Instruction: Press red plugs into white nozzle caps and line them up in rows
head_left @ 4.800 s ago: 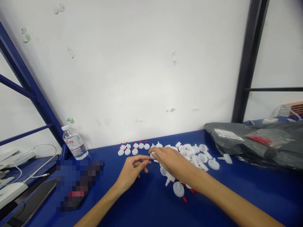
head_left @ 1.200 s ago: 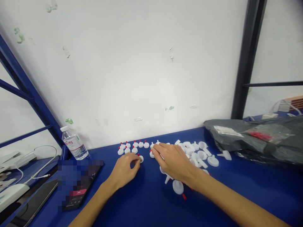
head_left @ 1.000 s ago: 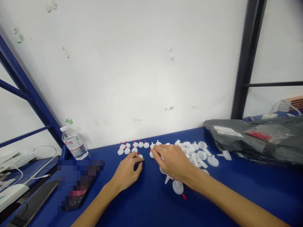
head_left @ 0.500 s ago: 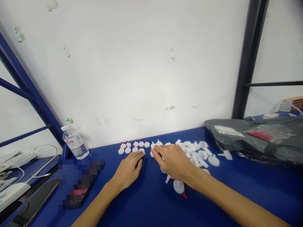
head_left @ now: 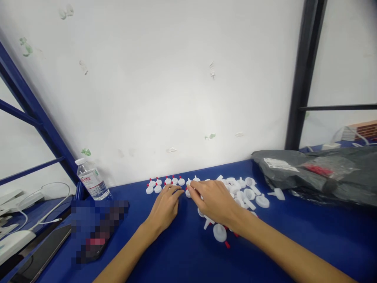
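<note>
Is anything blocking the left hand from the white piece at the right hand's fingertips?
Nothing visible stands between the left hand and the white piece. The right hand crowds only its far side. Whether the left fingertips touch it is too small to tell.

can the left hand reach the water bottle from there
Probably yes: the left hand could swing to the water bottle, in front of the red-tipped white pieces and past the dark object; nothing seems to block that way.
</note>
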### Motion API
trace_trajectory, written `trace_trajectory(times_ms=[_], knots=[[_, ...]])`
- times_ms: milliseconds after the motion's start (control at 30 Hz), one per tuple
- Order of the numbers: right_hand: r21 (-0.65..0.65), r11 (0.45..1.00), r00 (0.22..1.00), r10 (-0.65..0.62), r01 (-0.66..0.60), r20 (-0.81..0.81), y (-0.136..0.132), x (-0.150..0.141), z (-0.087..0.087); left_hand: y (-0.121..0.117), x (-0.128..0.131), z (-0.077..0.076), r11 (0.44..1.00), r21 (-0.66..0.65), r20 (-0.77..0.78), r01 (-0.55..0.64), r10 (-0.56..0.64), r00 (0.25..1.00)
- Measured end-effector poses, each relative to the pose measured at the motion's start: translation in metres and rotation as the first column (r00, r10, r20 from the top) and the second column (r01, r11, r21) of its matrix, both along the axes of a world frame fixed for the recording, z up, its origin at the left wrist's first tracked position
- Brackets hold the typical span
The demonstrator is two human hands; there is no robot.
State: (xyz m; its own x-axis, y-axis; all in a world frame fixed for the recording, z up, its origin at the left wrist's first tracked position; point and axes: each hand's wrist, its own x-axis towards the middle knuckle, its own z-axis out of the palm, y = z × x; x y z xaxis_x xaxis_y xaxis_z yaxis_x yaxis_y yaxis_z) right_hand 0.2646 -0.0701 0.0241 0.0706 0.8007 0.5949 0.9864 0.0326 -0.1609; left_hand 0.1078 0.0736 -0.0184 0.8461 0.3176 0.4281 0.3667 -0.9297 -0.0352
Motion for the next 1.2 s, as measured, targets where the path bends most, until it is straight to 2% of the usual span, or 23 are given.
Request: trace_trajectory(times_ms=[100, 200, 300, 467, 633, 833, 967, 1067, 1200], knots=[[0.0, 1.0, 1.0, -0.009, 0.009, 0.013, -0.001, 0.0, 0.001, 0.011, 0.02, 0.019, 0.994, 0.069, -0.049, -0.08, 0.083, 0.995], [0.012, 1.0, 0.999, -0.02, 0.02, 0.026, -0.001, 0.001, 0.0, 0.026, 0.043, 0.041, 0.992, 0.019, -0.159, -0.123, 0.124, 0.98], [0.018, 0.999, 0.999, -0.034, 0.034, 0.031, 0.0, 0.002, -0.001, 0.043, 0.068, 0.056, 0.989, -0.045, -0.304, -0.14, 0.12, 0.945], [0.003, 0.999, 0.998, -0.051, 0.051, 0.041, -0.001, 0.004, 0.0, 0.065, 0.096, 0.061, 0.968, -0.136, -0.496, -0.211, 0.117, 0.86], [-0.018, 0.999, 0.998, -0.033, 0.034, 0.045, -0.004, 0.003, 0.003, 0.077, 0.099, 0.061, 0.941, -0.182, -0.545, -0.284, 0.144, 0.826], [-0.01, 1.0, 0.999, -0.029, 0.03, 0.039, -0.004, 0.004, 0.004, 0.082, 0.084, 0.07, 0.939, -0.21, -0.445, -0.273, 0.157, 0.882], [0.015, 0.997, 0.997, -0.082, 0.082, 0.007, -0.003, 0.011, 0.008, 0.061, 0.069, 0.069, 0.962, -0.21, -0.225, -0.175, 0.127, 0.966], [0.041, 0.991, 0.992, -0.123, 0.124, -0.028, -0.002, 0.017, 0.01, 0.033, 0.055, 0.056, 0.966, -0.232, -0.068, -0.114, 0.101, 0.993], [0.034, 0.991, 0.991, -0.128, 0.129, -0.036, 0.0, 0.019, 0.008, 0.007, 0.04, 0.03, 0.951, -0.306, 0.039, -0.049, 0.064, 0.997]])
